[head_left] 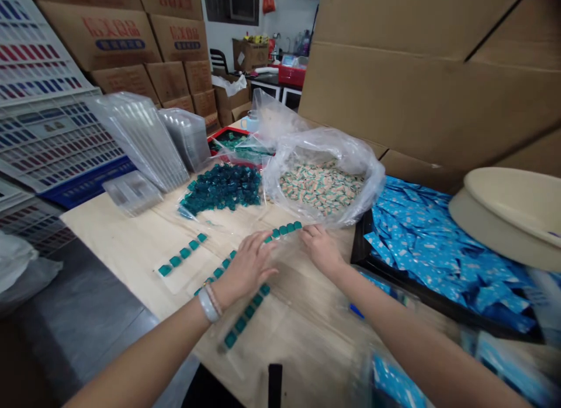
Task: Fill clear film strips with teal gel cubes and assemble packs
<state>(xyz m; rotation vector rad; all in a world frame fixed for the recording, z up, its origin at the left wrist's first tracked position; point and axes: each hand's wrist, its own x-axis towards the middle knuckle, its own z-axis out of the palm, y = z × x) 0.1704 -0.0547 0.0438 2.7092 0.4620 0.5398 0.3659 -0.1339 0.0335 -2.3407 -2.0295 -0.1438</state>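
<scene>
My left hand [249, 262] is over the wooden table, its fingers stretched out and the thumb apart, at the near end of a short row of teal cubes [287, 228]. At the far end of that row, my right hand [318, 244] has its fingers bent and pressed together; what lies between the fingertips is hidden. Partly under my left hand and wrist runs a second row of teal cubes [218, 272]. Nearer me lies another row of cubes [240, 324], apparently in a clear tray. A further row of cubes [184, 253] sits to the left.
Behind my hands are a heap of dark teal cubes [223, 187] and a clear bag [372, 180] of small patterned pieces. Clear plastic trays [140, 133] stand at the back left. A black tray [362, 235] holds blue packets [438, 250] at right, beside cream basins [517, 203].
</scene>
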